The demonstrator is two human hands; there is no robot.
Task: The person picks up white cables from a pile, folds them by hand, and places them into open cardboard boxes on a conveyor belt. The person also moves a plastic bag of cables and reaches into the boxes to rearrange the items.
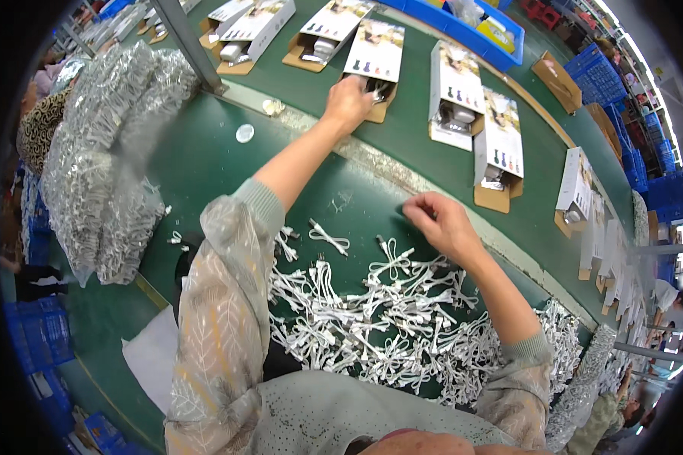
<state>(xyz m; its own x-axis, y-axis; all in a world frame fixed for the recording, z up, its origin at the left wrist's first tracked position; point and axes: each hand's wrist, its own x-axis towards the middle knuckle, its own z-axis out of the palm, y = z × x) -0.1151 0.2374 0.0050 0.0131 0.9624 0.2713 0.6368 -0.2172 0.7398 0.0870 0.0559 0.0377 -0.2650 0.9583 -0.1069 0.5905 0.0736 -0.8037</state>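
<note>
My left hand point(347, 105) is stretched out to the open end of a white printed box point(376, 51), its fingers closed at the opening. Something pale shows by the fingertips, but I cannot make out what it is. My right hand point(444, 224) is above the green table point(228, 163), near the raised strip, with its fingers curled and nothing visible in them. Below both hands lies a large pile of short white cables point(387, 318), each bundled. One bundled cable point(328, 237) lies apart from the pile, left of my right hand.
More open-ended boxes point(459, 80) stand along the far green surface, past a worn pale strip point(387, 171). Clear plastic bags full of cables point(102, 167) are heaped at the left, beside a metal post point(186, 42). A blue crate point(463, 30) stands at the back.
</note>
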